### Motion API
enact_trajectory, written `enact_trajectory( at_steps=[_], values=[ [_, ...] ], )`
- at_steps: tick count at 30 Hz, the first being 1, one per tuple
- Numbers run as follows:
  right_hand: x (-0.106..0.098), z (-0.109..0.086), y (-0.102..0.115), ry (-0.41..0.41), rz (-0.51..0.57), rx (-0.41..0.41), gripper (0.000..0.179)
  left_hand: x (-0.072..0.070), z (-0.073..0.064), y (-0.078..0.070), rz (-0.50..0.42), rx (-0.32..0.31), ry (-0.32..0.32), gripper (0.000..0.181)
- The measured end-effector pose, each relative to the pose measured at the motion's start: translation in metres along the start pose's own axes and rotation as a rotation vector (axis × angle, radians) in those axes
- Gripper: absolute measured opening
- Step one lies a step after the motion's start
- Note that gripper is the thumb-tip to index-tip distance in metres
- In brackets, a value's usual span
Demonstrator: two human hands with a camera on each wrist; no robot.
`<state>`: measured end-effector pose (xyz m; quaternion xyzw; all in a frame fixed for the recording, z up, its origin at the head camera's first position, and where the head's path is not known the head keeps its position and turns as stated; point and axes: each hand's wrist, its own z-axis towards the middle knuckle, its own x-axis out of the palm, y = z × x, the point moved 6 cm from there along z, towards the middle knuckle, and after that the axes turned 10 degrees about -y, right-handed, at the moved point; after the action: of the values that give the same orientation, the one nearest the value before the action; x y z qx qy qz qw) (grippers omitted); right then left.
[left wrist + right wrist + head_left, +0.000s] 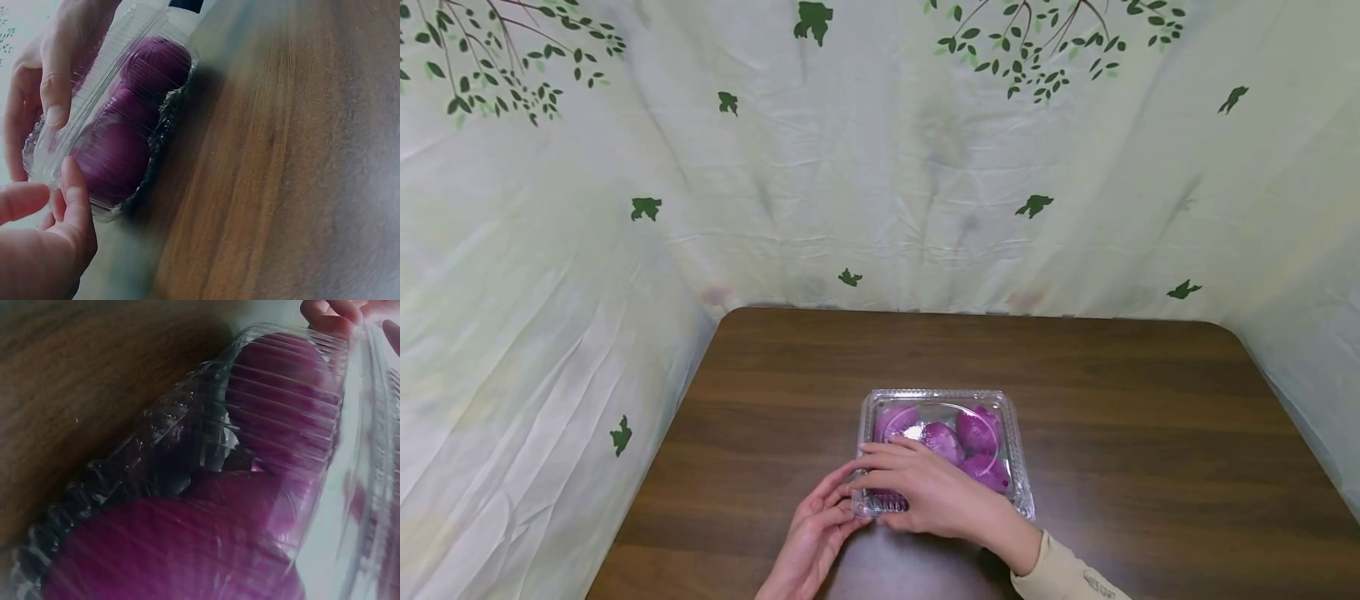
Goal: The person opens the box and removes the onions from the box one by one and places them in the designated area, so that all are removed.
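A clear plastic clamshell box (1018,454) lies on the table with its lid on. Several round purple things (977,431), onion-like in look, show through the plastic; their exact kind I cannot tell. My left hand (816,533) is at the box's near left corner, its thumb and fingertips pinching the rim in the left wrist view. Across the left part of the lid reaches my right hand (936,496), fingers over the top and thumb (56,112) at the near rim, gripping that corner region. The right hand hides part of the lid and contents.
The brown wooden table (1150,450) extends around the box on both sides and behind it. A pale cloth curtain (880,167) with green leaf prints hangs along its back and sides. A beige sleeve (1063,575) covers the right forearm.
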<state>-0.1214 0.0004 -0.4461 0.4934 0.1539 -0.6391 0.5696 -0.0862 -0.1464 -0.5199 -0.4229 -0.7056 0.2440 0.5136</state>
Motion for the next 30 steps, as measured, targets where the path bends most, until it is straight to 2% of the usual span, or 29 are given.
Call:
enact_trajectory(
  at_steps=[6,11,17,24,30],
  values=[
    [0.005,0.008,-0.004,0.003,-0.020,0.008,0.049,-0.003,0.001,0.006,-0.065,-0.027,0.012,0.059],
    [0.009,0.015,-0.007,-0.026,-0.066,0.001,0.040,-0.004,0.003,0.008,-0.076,-0.002,0.028,0.062],
    [0.016,0.023,-0.009,-0.016,-0.093,0.009,0.033,-0.005,0.003,0.009,-0.122,0.012,0.070,0.054],
    [0.020,0.028,-0.010,0.000,-0.118,0.006,0.025,-0.006,0.005,0.010,-0.094,-0.015,0.020,0.057],
    [0.022,0.030,-0.009,-0.006,-0.128,-0.005,0.019,-0.007,0.004,0.010,-0.055,0.000,0.005,0.054]
  ],
)
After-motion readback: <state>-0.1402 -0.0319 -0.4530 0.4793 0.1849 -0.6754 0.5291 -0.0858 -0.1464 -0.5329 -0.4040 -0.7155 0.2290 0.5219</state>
